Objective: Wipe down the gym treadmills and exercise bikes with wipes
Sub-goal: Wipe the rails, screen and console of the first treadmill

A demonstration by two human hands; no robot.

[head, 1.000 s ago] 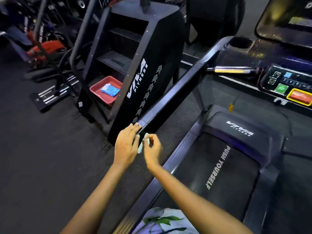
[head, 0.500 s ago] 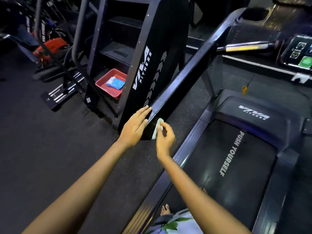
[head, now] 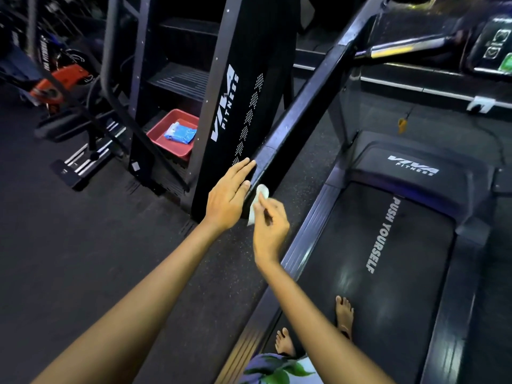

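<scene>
Left hand (head: 228,196): fingers straight, close together, laid flat on lower end of treadmill handrail (head: 302,115); fingertips point up along rail. Holds nothing.
Right hand (head: 270,224): fingers curled, pinching white wipe (head: 257,202) btwn thumb and fingertips.
Wipe: crumpled, pressed against inner side face of handrail near its lower end, just beside left hand's thumb. Lower part hangs below the pinch.
Handrail: dark, slopes up from hands toward console (head: 496,42) at upper right; top face shows light sheen.
Treadmill belt (head: 382,261): black, printed "PUSH YOURSELF"; lies right of both arms. Motor cover (head: 415,167) ahead of belt marked "VIVA FITNESS".
Feet: two bare feet on rear of belt, one (head: 345,314) further fwd than the other (head: 284,342).
Side rail (head: 304,239): ribbed strip along belt's left edge, passing under right forearm.
Stair machine (head: 235,87): black side panel w/ "VIVA FITNESS" lettering, stands left of handrail, directly behind left hand.
Red tray (head: 177,151): sits on low step of stair machine; blue packet (head: 180,133) lies inside it.
Floor (head: 69,245): dark speckled rubber, left of treadmill.
Background: other gym eqpt at far left, incl. an orange part (head: 59,81); details too dim to tell.
</scene>
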